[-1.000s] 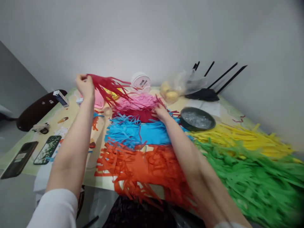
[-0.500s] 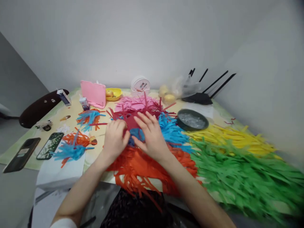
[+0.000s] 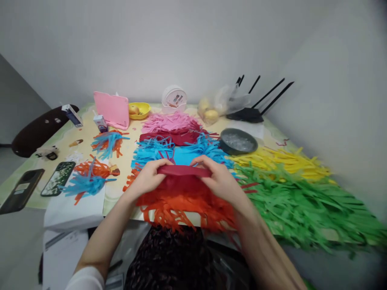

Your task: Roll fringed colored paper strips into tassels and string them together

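My left hand point(image 3: 152, 174) and my right hand point(image 3: 217, 174) pinch the two ends of a dark red fringed paper sheet point(image 3: 184, 170), lifted toward me with its cut strips hanging down. Beneath it spreads orange fringed paper point(image 3: 184, 209) at the table's near edge. Just beyond my hands lies blue fringed paper point(image 3: 187, 154). More dark red paper point(image 3: 178, 138) rests behind the blue, and pink fringed paper point(image 3: 172, 121) lies behind that. My fingertips are partly hidden by the sheet's upper edge.
Yellow fringe point(image 3: 281, 163) and green fringe point(image 3: 305, 201) cover the right side, near a dark bowl point(image 3: 238, 141). Two orange-and-blue tassels point(image 3: 90, 177), two phones point(image 3: 22, 190), a pink tablet case point(image 3: 111, 109) and a yellow dish point(image 3: 145, 108) are leftward. A black router point(image 3: 246, 115) stands behind.
Both hands have closed on a dark red sheet and drawn it up and toward me off the pile. The blue paper beneath now shows. The camera view has shifted slightly.
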`<move>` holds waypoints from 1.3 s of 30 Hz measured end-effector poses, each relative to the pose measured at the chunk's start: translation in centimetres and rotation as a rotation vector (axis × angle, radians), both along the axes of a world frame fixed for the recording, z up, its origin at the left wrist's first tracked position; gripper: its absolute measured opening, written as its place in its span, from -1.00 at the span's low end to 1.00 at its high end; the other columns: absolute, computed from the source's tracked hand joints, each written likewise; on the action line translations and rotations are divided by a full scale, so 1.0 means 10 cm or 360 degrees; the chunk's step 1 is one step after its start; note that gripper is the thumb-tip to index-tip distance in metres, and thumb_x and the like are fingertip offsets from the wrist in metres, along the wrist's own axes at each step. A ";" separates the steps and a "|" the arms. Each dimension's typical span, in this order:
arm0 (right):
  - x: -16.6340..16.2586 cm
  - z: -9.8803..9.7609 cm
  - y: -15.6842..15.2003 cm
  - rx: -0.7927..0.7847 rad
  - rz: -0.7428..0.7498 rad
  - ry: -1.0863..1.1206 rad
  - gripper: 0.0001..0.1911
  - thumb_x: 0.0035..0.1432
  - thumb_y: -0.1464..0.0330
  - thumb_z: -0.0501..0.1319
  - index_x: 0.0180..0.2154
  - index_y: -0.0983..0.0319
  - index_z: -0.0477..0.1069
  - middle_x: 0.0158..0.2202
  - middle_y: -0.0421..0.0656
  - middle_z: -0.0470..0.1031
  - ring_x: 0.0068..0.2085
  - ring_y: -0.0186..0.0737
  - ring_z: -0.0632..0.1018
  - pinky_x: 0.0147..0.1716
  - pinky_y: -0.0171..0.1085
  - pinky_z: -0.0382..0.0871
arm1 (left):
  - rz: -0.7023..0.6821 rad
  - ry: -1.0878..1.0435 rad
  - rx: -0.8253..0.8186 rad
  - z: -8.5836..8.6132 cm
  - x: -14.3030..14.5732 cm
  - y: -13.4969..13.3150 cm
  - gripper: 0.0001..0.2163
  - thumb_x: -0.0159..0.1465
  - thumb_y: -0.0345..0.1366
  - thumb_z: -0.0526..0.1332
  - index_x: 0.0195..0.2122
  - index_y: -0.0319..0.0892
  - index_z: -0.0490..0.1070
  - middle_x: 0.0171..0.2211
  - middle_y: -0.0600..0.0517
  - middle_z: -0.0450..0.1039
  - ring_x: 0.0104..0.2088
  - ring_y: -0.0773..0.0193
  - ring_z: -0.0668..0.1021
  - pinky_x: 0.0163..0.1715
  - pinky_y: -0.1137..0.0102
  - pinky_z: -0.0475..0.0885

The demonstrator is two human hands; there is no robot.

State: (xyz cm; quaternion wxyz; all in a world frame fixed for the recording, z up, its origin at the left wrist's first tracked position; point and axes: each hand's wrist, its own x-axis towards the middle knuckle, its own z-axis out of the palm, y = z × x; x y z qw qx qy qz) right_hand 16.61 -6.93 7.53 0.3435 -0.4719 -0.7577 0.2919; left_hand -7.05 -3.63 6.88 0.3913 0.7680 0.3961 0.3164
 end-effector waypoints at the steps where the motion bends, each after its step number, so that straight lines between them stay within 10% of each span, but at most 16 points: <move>1: 0.02 0.00 0.00 -0.0064 0.0030 0.0057 -0.60 0.02 0.52 0.10 -0.06 0.21 0.38 -0.21 -0.11 0.60 -0.25 -0.14 0.60 -0.28 -0.27 0.41 | -0.0019 -0.0061 -0.0066 0.00 0.00 0.01 -0.68 0.00 -0.51 0.03 -0.27 -0.24 0.49 -0.30 0.03 0.57 -0.27 0.24 0.56 -0.23 0.43 0.42; 15: 0.19 0.03 -0.01 -0.0085 0.0077 0.0585 -0.72 0.09 0.48 0.18 -0.28 0.15 0.66 -0.31 -0.15 0.65 -0.28 -0.21 0.61 -0.24 -0.27 0.47 | -0.0463 -0.0108 -0.0092 0.27 -0.25 0.05 -0.59 0.13 -0.53 0.10 -0.07 -0.16 0.58 -0.07 -0.05 0.58 -0.04 0.17 0.56 0.02 0.31 0.41; 21: 0.17 0.11 -0.03 0.0197 0.0202 0.0437 -0.57 0.04 0.60 0.09 -0.34 0.10 0.68 -0.30 -0.16 0.61 -0.30 -0.29 0.59 -0.27 -0.30 0.46 | -0.0705 -0.0101 -0.0415 0.40 -0.25 0.05 -0.39 0.17 -0.14 0.35 0.25 -0.07 0.30 0.15 -0.11 0.42 0.06 0.07 0.51 -0.01 0.31 0.43; 27: 0.28 0.26 -0.01 0.0191 0.0437 0.0140 -0.58 0.17 0.55 0.06 -0.17 0.12 0.65 -0.19 -0.12 0.60 -0.20 -0.23 0.60 -0.18 -0.26 0.49 | -0.0465 0.0235 -0.0640 0.40 -0.06 0.07 -0.65 0.21 -0.01 0.28 -0.34 -0.27 0.52 -0.48 0.06 0.44 -0.50 0.37 0.40 -0.50 0.49 0.28; 33: 0.36 0.52 0.08 -0.0092 0.0573 -0.0499 -0.23 0.14 0.15 0.34 0.32 0.17 0.21 0.24 -0.03 0.40 0.17 -0.01 0.48 0.09 -0.15 0.39 | -0.0406 0.0575 -0.0304 0.48 -0.03 0.13 -0.69 0.22 -0.09 0.26 -0.44 -0.28 0.49 -0.56 0.10 0.36 -0.51 0.39 0.34 -0.50 0.49 0.19; 39: 0.00 0.42 0.17 0.0087 0.0316 -0.0913 -0.85 0.28 0.37 0.20 -0.28 0.23 0.55 -0.33 -0.13 0.61 -0.30 -0.18 0.58 -0.31 -0.29 0.32 | -0.0272 0.0979 0.0079 0.44 0.03 0.13 -0.82 0.25 -0.20 0.27 -0.36 -0.23 0.53 -0.44 0.03 0.51 -0.40 0.26 0.48 -0.35 0.42 0.31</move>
